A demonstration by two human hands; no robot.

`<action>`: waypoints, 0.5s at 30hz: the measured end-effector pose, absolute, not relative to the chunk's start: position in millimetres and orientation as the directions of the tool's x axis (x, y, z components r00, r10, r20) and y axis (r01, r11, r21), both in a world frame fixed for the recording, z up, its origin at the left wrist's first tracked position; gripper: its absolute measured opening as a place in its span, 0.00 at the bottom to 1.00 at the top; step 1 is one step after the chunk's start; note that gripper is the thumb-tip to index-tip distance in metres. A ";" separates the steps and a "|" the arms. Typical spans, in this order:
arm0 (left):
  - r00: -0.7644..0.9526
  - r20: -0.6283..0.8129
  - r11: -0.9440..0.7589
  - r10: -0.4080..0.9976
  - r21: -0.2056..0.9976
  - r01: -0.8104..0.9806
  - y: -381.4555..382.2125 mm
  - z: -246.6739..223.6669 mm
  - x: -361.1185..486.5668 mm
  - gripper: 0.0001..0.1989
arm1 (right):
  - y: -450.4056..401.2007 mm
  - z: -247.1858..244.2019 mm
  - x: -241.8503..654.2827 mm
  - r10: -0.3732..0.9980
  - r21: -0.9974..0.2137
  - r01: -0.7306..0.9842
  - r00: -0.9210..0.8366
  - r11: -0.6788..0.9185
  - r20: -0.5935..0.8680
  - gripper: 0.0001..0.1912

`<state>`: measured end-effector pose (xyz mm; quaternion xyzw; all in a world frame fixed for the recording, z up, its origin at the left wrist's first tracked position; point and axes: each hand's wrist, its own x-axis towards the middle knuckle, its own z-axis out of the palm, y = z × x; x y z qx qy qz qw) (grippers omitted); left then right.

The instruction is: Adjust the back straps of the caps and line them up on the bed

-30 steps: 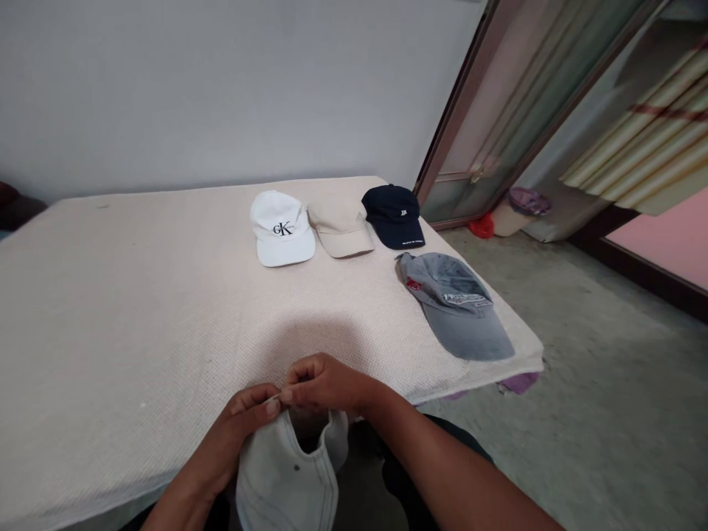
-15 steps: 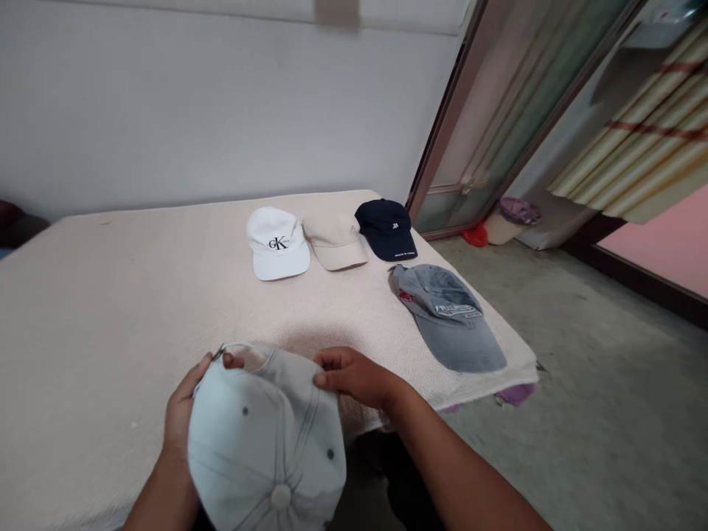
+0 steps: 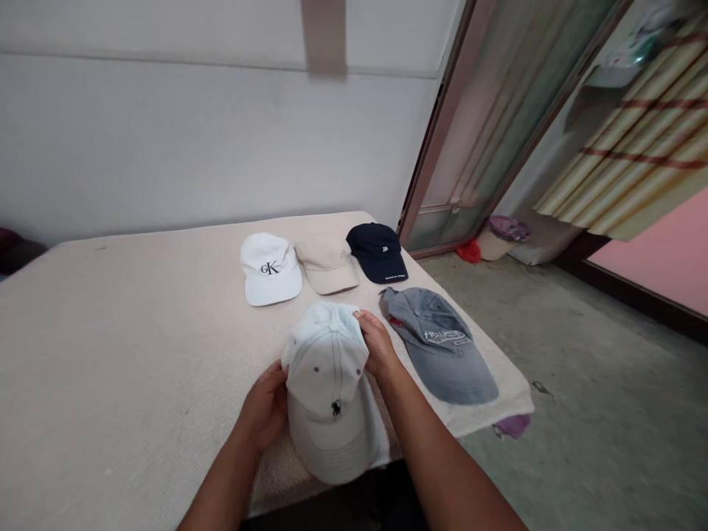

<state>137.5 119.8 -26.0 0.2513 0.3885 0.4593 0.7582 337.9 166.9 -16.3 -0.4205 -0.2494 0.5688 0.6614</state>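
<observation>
Between my two hands is a pale grey baseball cap [image 3: 326, 391], its brim pointing towards me and a small dark emblem on its front. My left hand [image 3: 266, 402] grips the cap's left side, the fingertips partly hidden behind it. On the other side, my right hand [image 3: 376, 341] pinches the cap's edge near the back. The cap is at the near edge of the covered table, beside a darker grey cap [image 3: 436, 343] with white lettering. Behind it sit a white cap [image 3: 271, 269] with black letters, a beige cap [image 3: 327, 262] and a navy cap [image 3: 377, 252].
A cream textured cloth [image 3: 138, 332] covers the table, which ends at a white wall [image 3: 193, 140]. To the right are a sliding door [image 3: 436, 155], a bin with a purple liner [image 3: 501, 234], a red bag [image 3: 468, 251] and a striped curtain [image 3: 630, 155].
Both hands have moved the pale grey cap forward and to the right, lowering it towards the table. Its brim and front emblem now show. The view has tilted up slightly.
</observation>
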 end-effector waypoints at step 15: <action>-0.055 -0.233 0.180 0.971 0.863 -0.472 181.1 -50.3 177.5 0.14 | 165.8 -62.7 387.1 0.975 -0.952 -0.275 0.134 -0.136 -0.178 0.21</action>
